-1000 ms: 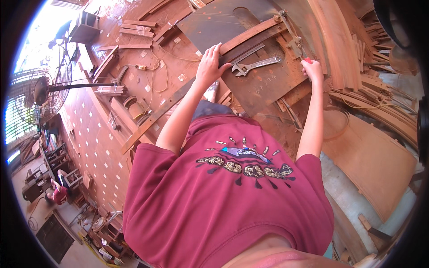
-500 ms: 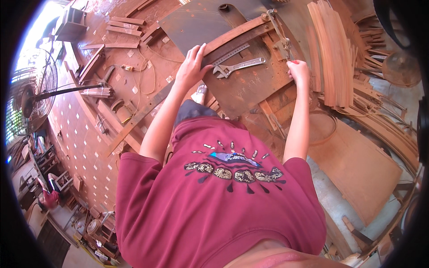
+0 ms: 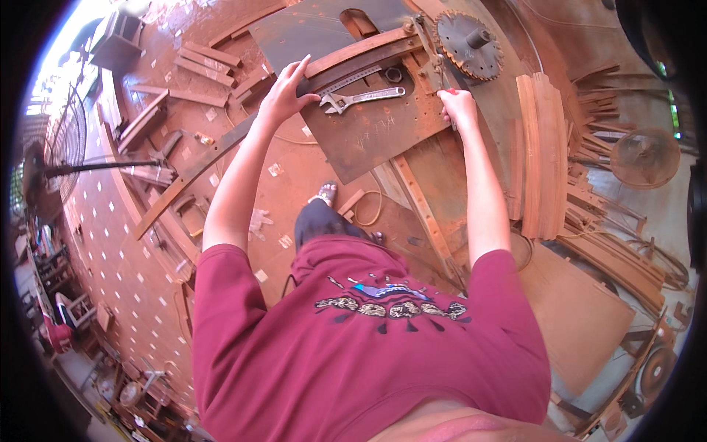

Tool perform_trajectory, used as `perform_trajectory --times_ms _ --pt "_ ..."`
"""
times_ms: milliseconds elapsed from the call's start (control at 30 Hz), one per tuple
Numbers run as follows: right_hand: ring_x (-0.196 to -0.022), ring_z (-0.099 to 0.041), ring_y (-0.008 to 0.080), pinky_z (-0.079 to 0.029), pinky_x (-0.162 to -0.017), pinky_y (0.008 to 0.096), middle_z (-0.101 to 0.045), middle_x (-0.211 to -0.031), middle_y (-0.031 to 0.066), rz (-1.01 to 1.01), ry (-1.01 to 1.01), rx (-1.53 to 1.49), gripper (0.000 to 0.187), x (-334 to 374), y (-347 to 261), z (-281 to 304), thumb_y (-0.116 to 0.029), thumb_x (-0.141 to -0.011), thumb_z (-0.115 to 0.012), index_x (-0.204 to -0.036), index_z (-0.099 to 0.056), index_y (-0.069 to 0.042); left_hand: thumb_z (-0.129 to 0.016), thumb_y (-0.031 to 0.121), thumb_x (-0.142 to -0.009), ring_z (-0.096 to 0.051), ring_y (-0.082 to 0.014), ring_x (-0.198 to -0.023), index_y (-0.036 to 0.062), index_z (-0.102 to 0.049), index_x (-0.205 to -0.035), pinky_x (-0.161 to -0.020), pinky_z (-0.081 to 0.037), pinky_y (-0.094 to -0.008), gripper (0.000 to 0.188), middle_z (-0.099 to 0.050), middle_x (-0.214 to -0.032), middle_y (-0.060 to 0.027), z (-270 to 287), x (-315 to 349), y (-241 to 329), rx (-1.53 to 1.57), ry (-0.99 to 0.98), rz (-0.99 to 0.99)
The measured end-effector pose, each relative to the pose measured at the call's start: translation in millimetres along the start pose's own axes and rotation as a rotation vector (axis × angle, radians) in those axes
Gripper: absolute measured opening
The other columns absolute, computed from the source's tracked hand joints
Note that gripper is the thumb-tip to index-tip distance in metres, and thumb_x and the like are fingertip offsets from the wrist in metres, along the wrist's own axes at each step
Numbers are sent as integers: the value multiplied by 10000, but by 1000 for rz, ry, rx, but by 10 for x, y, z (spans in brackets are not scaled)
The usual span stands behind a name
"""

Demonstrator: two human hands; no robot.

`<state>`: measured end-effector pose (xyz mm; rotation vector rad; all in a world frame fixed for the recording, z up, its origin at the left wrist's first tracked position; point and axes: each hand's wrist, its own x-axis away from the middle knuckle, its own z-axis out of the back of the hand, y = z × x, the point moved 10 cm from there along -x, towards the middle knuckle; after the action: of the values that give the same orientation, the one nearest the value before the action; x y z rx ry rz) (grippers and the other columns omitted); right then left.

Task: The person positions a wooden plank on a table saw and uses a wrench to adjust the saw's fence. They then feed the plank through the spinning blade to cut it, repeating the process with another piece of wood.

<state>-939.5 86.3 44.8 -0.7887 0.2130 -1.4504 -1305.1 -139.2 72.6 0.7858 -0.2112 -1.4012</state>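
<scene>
Hands well apart. My left hand (image 3: 283, 94) lies at the near-left end of the wooden strip (image 3: 361, 55), fingers extended along it and thumb spread; not wrapped round anything. My right hand (image 3: 459, 107) is closed on a small red handle (image 3: 451, 92), at the metal fitting (image 3: 428, 62); what the handle's far end engages, I cannot tell.

Key relation: the strip's long axis runs from my left hand up and rightward to the fitting, across the metal table (image 3: 368, 144). The strip's left end is at my left hand; the fitting, at its far end, is nearer my right.

Adjustable wrench (image 3: 368, 96) lies between the hands, roughly parallel to the strip, head just beside my left thumb. Toothed saw blade (image 3: 469, 44) sits beyond my right hand, apart from it.
</scene>
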Motion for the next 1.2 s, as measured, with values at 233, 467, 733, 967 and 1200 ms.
perform_trajectory --times_ms 233,467,733,967,1200 --pt "-660 -729 204 -579 -704 351 -740 -731 113 -125 -26 140 358 -491 -601 -336 -379 -809 -630 -804 -741 -38 -874 321 -774 -522 -381 -1313 120 -373 -1566 -1080 -474 -450 958 -510 -1430 -176 320 -507 -626 -4 -5 -44" --pt "-604 -701 202 -562 -667 349 -724 -707 101 -81 -64 40 388 -511 -619 -388 -399 -807 -650 -757 -714 -19 -858 342 -791 -521 -361 -1325 129 -411 -1535 -1083 -466 -451 894 -504 -1440 -153 324 -490 -638 -18 -7 5" --pt "-497 -608 172 -482 -498 328 -611 -572 78 19 -94 -171 429 -322 -771 -297 -377 -822 -723 -626 -620 -10 -863 352 -788 -470 -367 -1374 153 -377 -1561 -1118 -406 -539 934 -456 -1491 -137 216 -443 -835 -7 2 43" --pt "-526 -612 153 -491 -500 323 -634 -622 61 121 -108 -178 349 -50 -523 -156 -334 -793 -758 -721 -649 -10 -879 326 -769 -487 -380 -1349 46 -399 -1527 -1121 -435 -435 940 -473 -1456 -199 95 -238 -476 -2 -15 19" --pt "-531 -596 145 -493 -512 311 -612 -622 47 29 -140 -119 363 372 209 101 -358 -811 -750 -717 -621 -32 -938 421 -656 -482 -386 -1349 -33 -387 -1501 -1120 -445 -435 1106 -459 -1454 -223 -191 265 248 -70 -32 38"
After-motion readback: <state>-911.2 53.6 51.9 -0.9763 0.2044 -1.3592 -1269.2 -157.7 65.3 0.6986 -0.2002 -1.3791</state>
